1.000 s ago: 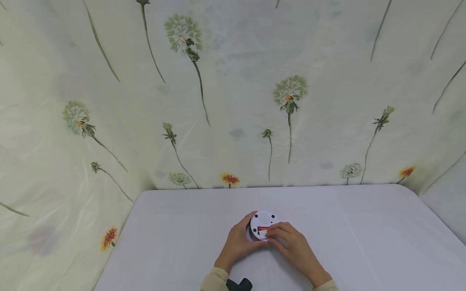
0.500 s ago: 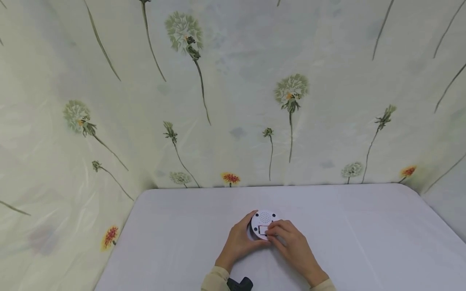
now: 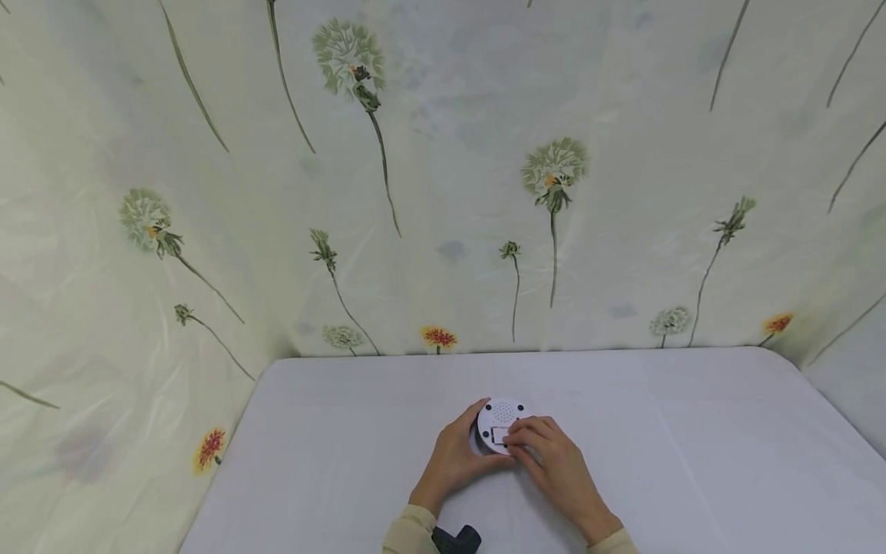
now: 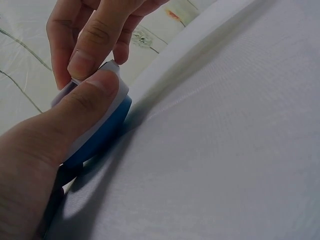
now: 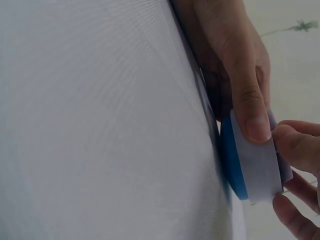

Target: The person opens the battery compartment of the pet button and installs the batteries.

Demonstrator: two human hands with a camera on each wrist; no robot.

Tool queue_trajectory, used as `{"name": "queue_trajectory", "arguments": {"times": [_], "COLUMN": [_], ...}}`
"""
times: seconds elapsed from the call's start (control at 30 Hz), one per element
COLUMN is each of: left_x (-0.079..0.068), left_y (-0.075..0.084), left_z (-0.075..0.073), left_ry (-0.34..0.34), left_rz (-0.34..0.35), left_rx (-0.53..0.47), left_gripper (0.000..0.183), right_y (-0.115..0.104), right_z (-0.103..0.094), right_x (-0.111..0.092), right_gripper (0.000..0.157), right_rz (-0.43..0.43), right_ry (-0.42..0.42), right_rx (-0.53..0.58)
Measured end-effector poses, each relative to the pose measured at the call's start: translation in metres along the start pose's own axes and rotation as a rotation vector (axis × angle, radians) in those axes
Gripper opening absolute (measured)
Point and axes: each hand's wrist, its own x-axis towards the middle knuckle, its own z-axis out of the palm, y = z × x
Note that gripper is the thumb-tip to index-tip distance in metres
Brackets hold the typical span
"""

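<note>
A round white device (image 3: 504, 412) with speaker holes and dark feet lies underside up on the table. Both wrist views show its blue lower part (image 4: 110, 125). My left hand (image 3: 453, 465) grips it round the left side, thumb on the near edge. With fingertips and thumb, my right hand (image 3: 559, 468) pinches a small white battery cover (image 3: 498, 435) over the rectangular compartment in the underside. A dark line shows along the cover's left edge, and the fingers hide its right part. The batteries are out of sight beneath it.
The table (image 3: 692, 446) has a white cloth over it. Behind and to the left hangs a dandelion-print curtain (image 3: 443, 192). A dark object (image 3: 458, 540) shows beside the left sleeve at the bottom edge.
The cover has come down over the compartment, hiding the red battery visible a second ago. My left hand keeps its grip on the device; over the last half second the hands barely move.
</note>
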Motion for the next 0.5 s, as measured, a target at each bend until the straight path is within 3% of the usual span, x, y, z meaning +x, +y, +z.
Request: {"name": "queue_trajectory", "arguments": {"times": [0.5], "left_x": [-0.0008], "left_y": [0.0017], "left_z": [-0.0006], "left_ry": [0.0], "left_rz": [-0.018], "left_rx": [0.002], "left_gripper": [0.093], "right_y": [-0.0003], "right_z": [0.0072], "right_x": [0.0015], "right_gripper": [0.018], "right_rz": [0.0], "right_ry": [0.034], "right_rx": [-0.002]}}
